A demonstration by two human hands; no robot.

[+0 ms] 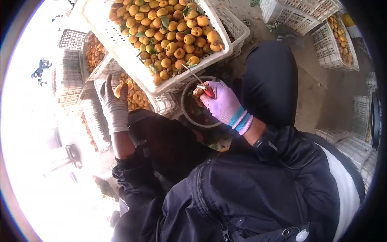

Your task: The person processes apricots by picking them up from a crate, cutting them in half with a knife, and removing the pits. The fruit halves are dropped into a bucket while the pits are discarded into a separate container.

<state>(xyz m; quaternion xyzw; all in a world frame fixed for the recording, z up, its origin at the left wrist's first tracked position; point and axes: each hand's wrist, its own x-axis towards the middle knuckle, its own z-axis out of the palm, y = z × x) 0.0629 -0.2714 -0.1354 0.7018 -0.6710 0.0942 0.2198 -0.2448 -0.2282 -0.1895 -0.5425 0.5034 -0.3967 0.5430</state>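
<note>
My right hand (223, 103), in a lavender glove with a teal-banded cuff, is closed round a small knife (208, 91) with a red handle. Its thin blade points up and left toward the apricots. A brown, wet-looking lump (198, 92) shows at the same fingers, above a round bucket (186, 109) with dark contents. My left hand (114, 103) wears a pale grey glove, its fingers reaching upward. Between its thumb and fingers sits an orange apricot half (117, 91). Behind that hand is a crate of apricot halves (138, 98).
A large white crate (133, 66) of whole apricots (165, 34) with some leaves stands in front of me. More crates are stacked at left (70, 76) and upper right (296, 16). One crate of fruit (328, 48) stands at right. My knee (272, 72) rises beside the bucket.
</note>
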